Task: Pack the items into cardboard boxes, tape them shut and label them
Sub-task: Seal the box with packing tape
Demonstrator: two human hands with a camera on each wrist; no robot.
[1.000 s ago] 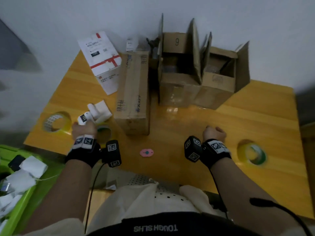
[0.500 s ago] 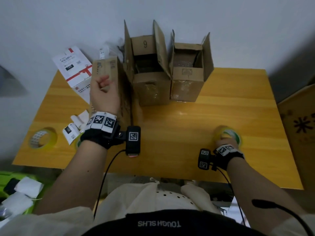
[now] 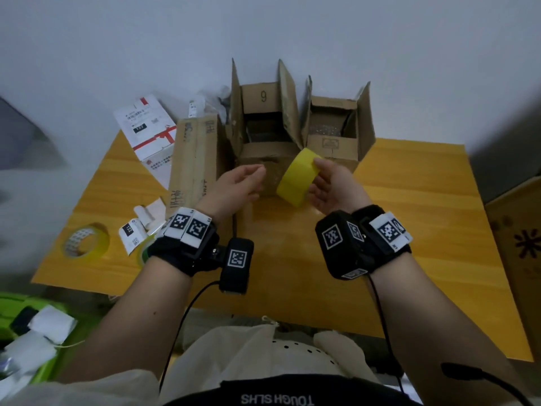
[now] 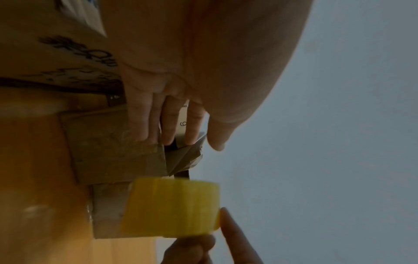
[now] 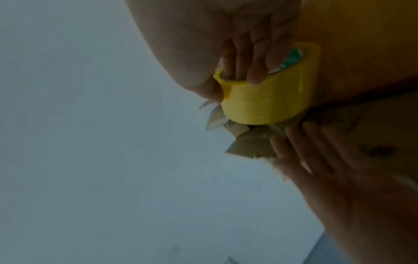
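Table [image 3: 409,200]: boxes [image 3: 263,159] behind tape [image 3: 297,178].

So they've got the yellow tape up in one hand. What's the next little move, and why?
Probably the left hand reaches over to find and peel the loose end of the yellow tape roll, which the right hand holds. The left hand is open and close beside it, and the cardboard boxes behind stand unsealed.
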